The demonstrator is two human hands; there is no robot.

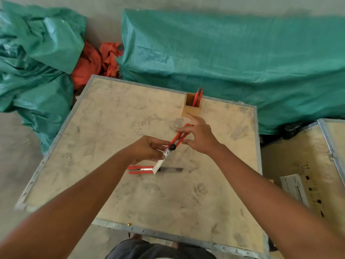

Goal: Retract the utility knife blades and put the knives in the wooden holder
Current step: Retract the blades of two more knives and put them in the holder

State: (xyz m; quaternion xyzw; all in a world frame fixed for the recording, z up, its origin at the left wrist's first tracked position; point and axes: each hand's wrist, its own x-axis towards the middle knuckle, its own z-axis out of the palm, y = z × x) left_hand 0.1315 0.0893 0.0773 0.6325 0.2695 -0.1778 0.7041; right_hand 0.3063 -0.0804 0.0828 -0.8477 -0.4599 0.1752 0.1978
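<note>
Both hands hold one red utility knife (176, 140) over the middle of the wooden crate top (112, 128). Its blade sticks out and points down toward me. My left hand (149, 148) pinches it near the black lock knob and blade base. My right hand (199, 135) grips the red handle's far end. A second red knife (141, 169) lies flat on the crate just below, blade extended to the right. The square wooden holder (191, 108) stands near the crate's far edge, with at least two red knives (197, 98) upright in it.
Green tarpaulins (224, 53) cover bulky shapes behind and left of the crate, with orange cloth (93, 62) between them. Another crate (308, 165) sits to the right, carrying a white box (293, 189). Concrete floor surrounds the crates.
</note>
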